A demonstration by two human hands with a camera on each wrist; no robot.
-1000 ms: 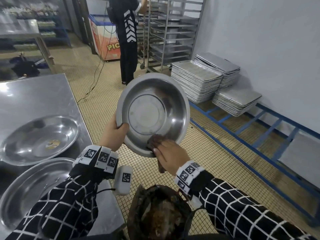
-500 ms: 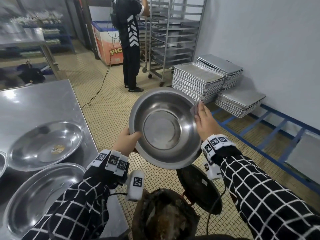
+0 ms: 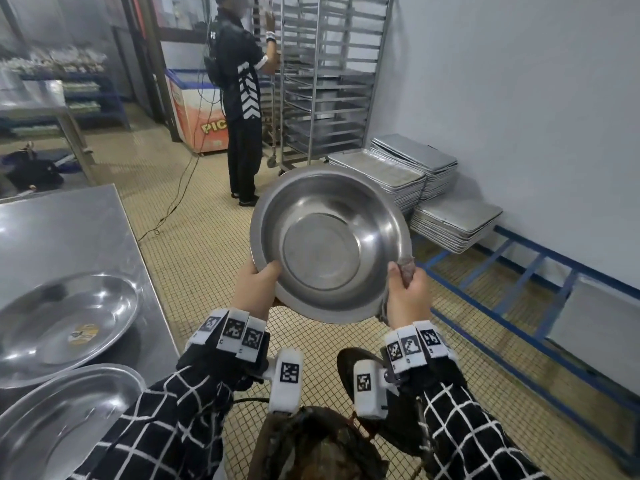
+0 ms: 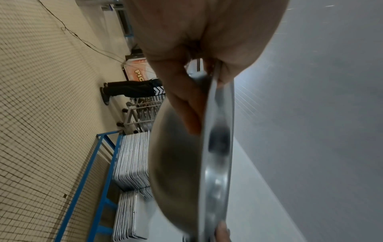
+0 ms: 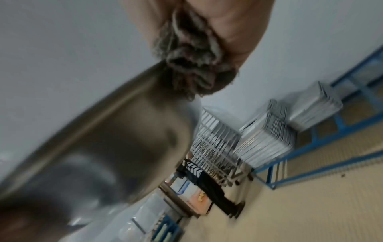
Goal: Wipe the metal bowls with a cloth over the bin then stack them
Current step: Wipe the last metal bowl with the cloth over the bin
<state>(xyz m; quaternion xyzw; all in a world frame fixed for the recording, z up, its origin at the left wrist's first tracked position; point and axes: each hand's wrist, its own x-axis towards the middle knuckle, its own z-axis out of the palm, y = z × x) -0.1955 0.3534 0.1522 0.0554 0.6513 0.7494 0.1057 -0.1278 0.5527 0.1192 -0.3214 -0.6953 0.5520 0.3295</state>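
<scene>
I hold a round metal bowl [image 3: 329,244] tilted toward me above the bin [image 3: 322,445]. My left hand [image 3: 258,287] grips its lower left rim, thumb inside and fingers behind; the left wrist view shows that rim [image 4: 215,147] edge-on. At the lower right rim my right hand [image 3: 407,292] clutches a dirty grey-brown cloth [image 3: 406,266] bunched in the fist. The right wrist view has the cloth [image 5: 192,65] touching the bowl's outside [image 5: 116,139]. Two more metal bowls, one further back [image 3: 65,323] and one nearer [image 3: 59,424], lie on the steel table [image 3: 69,230] at left.
The bin's dark lid [image 3: 349,372] hangs open to the right. Stacks of metal trays [image 3: 398,178] sit on a blue floor frame [image 3: 519,306] by the wall. A person [image 3: 242,109] stands at a tray rack [image 3: 325,81] ahead, with a cable [image 3: 180,195] across the tiled floor.
My right hand with the cloth swept from the bowl's lower inside, up to the right rim, then down to the lower right rim. The bowl rose a little.
</scene>
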